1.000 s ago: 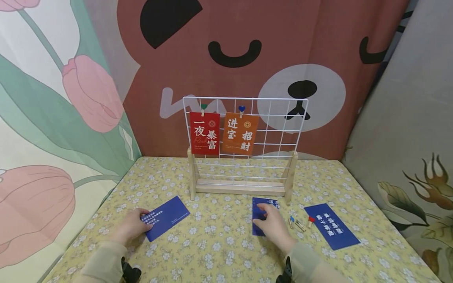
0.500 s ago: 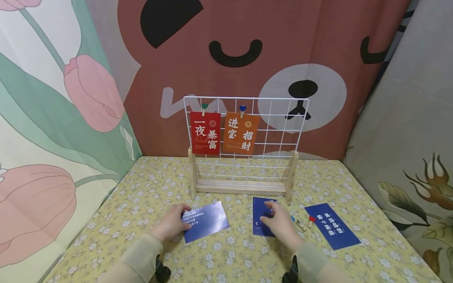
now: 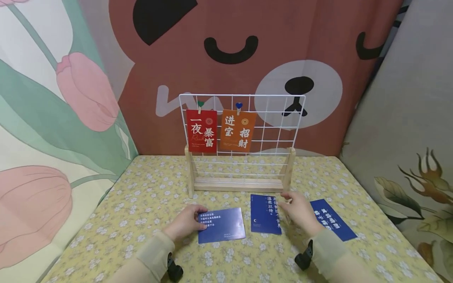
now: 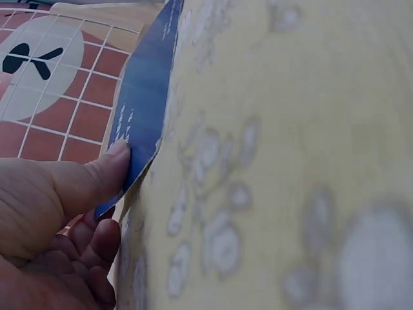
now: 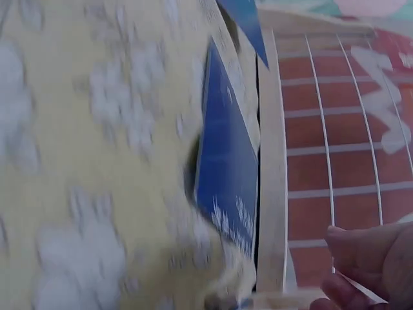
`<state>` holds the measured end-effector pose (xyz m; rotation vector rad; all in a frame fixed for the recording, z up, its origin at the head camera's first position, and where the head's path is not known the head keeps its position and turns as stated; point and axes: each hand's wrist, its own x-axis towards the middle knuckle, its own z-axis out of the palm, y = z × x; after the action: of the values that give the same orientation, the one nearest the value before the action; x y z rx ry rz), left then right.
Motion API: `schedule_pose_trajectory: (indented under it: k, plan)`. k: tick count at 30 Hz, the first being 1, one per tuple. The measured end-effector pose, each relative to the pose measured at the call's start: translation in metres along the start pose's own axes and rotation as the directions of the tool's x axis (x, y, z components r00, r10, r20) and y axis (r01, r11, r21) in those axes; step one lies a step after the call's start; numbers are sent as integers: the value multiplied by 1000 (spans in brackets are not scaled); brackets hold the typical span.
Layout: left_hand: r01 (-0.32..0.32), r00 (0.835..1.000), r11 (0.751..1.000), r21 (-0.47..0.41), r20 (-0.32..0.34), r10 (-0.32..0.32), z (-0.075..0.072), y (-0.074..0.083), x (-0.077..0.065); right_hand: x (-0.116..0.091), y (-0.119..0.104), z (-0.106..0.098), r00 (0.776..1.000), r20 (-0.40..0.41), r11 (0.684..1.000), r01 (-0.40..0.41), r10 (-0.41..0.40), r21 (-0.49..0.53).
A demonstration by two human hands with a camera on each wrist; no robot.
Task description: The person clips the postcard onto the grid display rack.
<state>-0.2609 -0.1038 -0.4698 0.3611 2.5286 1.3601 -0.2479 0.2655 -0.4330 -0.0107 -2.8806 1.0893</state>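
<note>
My left hand [image 3: 185,223] pinches the left edge of a blue card [image 3: 226,230] with white writing. In the left wrist view the thumb lies on the card's printed face, and the card is lifted at a tilt. Over the table to the right, my right hand [image 3: 301,210] holds nothing, its thumb and forefinger apart. Just left of it lies a second blue card [image 3: 260,220], one edge near the fingers. A third blue card [image 3: 339,226] lies beyond that hand, partly covered by it. The small clothespins are hidden behind the right hand in the head view.
A white wire grid in a wooden stand [image 3: 237,185] is at the back. From it hang a red card [image 3: 201,137] under a green heart clothespin [image 3: 200,104] and an orange card [image 3: 235,137] under a blue heart clothespin [image 3: 239,105]. A flowered cloth [image 3: 141,236] covers the table.
My left hand has carried its blue card rightward to beside the second one. My right hand has moved off the second card to the right, over where the clothespins lay.
</note>
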Motion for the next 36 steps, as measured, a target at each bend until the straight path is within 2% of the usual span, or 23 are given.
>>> schedule_pose_trajectory:
  k: [4,12,18,25,28,31,36]
  plan:
    - [-6,1000,1000,-23,24,7,0,-2,0,3,7,-8,999,42,999,-7,9,-43]
    - [-10,998,1000,9,69,10,-1,-2,0,4,20,-10,990,121,986,-45,66,-163]
    - [-15,997,999,28,75,13,1,-5,2,6,26,-10,980,174,981,-64,96,-184]
    - [-3,998,1000,0,70,3,0,-7,2,6,27,-10,973,204,975,-59,104,-216]
    - [-5,998,1000,-11,70,6,0,-7,2,4,26,-9,974,199,977,-62,104,-205]
    - [-8,998,1000,-13,69,9,-1,-8,2,2,26,-5,975,194,986,-79,107,-150]
    - [1,999,1000,-2,53,-1,0,-8,1,-1,20,1,980,184,993,-61,79,-101]
